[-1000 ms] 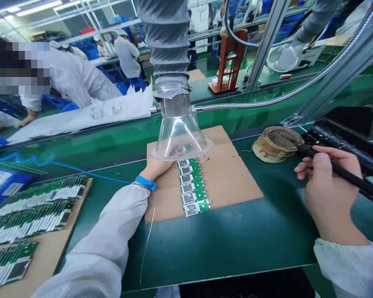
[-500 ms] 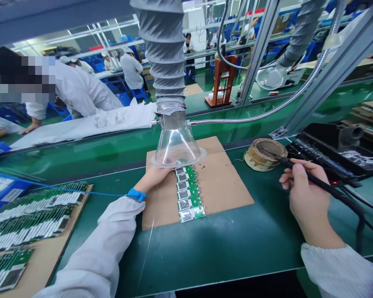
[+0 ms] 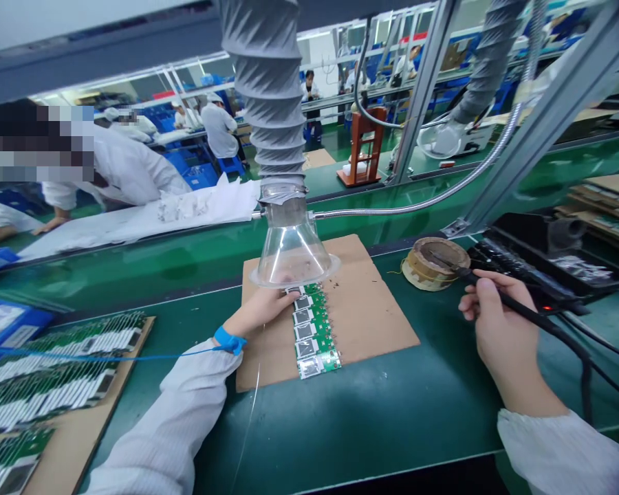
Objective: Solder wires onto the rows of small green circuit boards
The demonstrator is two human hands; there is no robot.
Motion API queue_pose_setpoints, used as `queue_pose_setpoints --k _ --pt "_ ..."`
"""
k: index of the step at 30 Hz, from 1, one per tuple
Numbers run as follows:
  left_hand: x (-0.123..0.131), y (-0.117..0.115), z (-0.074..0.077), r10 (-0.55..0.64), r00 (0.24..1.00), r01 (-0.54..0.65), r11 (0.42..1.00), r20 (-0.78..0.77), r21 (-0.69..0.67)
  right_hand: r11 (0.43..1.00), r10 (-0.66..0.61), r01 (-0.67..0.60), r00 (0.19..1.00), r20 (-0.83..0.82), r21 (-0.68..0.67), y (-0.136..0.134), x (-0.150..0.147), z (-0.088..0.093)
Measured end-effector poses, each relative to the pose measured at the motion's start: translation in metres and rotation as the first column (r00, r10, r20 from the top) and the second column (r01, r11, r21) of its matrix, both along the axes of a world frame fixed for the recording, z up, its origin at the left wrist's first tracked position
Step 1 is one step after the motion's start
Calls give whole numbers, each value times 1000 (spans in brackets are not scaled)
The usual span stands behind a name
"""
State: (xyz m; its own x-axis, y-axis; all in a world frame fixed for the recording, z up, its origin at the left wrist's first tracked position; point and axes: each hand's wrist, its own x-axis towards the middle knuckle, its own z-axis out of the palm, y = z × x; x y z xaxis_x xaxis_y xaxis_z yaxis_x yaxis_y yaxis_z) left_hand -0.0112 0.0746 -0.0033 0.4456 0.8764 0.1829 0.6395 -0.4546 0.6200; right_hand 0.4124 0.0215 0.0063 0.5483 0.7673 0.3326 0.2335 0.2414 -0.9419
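A strip of green circuit boards (image 3: 314,330) lies on a brown cardboard sheet (image 3: 371,309). My left hand (image 3: 265,306), with a blue wrist strap (image 3: 230,339), rests at the far left end of the strip. Its fingers are partly hidden by the clear fume hood (image 3: 294,254), and whether they grip a board cannot be made out. My right hand (image 3: 503,330) is closed around the black handle of a soldering iron (image 3: 510,302). The iron's tip reaches into a round brown tin (image 3: 438,260).
Rows of circuit boards with leads (image 3: 46,375) cover cardboard at the left, near a blue bin (image 3: 15,323). A grey duct (image 3: 271,89) hangs over the middle. At the right stand a black tray (image 3: 572,261) and a metal post (image 3: 536,117). A person leans at the far left.
The view has shifted slightly. My left thumb now shows beside the upper boards, below the hood's rim. My right hand still holds the iron at the tin.
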Motion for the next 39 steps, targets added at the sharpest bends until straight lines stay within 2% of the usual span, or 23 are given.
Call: queue_pose_setpoints --k 3,6,8,10,14,16,19,23,25,27,28,30,32,33,34,35,36,37,38,39 --pt "-1 0 0 -37 999 38 999 19 -23 999 -7 7 1000 14 45 -1 2 -5" --pt "-3 0 0 -25 999 30 993 44 -117 998 -9 10 1000 -15 59 -9 10 2" --pt "-5 1 1 -10 998 21 986 67 -168 996 -31 32 999 -8 88 -18 22 15" --pt "-5 -1 2 2 996 14 983 91 -180 982 -106 101 994 19 158 -27 43 32" --pt "2 -10 3 -25 994 59 943 106 -327 907 -304 306 951 -52 289 -31 103 69" --pt "7 -16 5 -47 993 84 920 106 -382 910 -352 354 935 -51 217 -23 131 81" --pt "13 -22 11 -51 996 74 924 71 -375 957 -290 288 952 99 29 -2 152 88" --pt "16 -23 20 -60 994 91 929 96 -358 981 -184 192 967 175 -31 31 147 82" --pt "15 -21 20 -40 994 74 929 100 -361 979 -199 204 963 181 -7 39 141 73" --pt "14 -20 19 -19 995 54 933 102 -357 963 -260 268 939 223 -5 38 136 62" --pt "13 -21 19 -21 994 57 934 107 -353 948 -304 318 913 273 -7 33 133 54" --pt "13 -23 19 -54 991 94 933 124 -348 896 -413 443 807 422 30 18 122 38" --pt "13 -25 21 -91 986 134 932 142 -336 812 -561 546 638 528 204 -1 100 22" --pt "12 -26 22 -97 985 140 936 146 -324 796 -590 531 578 564 289 -11 85 15" --pt "10 -26 23 -89 985 131 942 147 -308 819 -569 455 563 599 350 -19 68 9" --pt "8 -26 23 -72 987 111 953 145 -283 909 -417 270 598 684 318 -26 49 6" --pt "6 -24 22 -48 989 84 964 143 -252 970 -212 39 615 760 239 -31 29 5" --pt "3 -23 20 -25 990 55 975 141 -216 969 -38 -173 597 801 175 -34 8 6" --pt "1 -21 17 -3 990 28 984 139 -177 934 153 -353 541 827 58 -35 -12 9" --pt "-1 -19 14 15 990 4 990 138 -140 871 313 -489 458 832 -58 -33 -33 13"
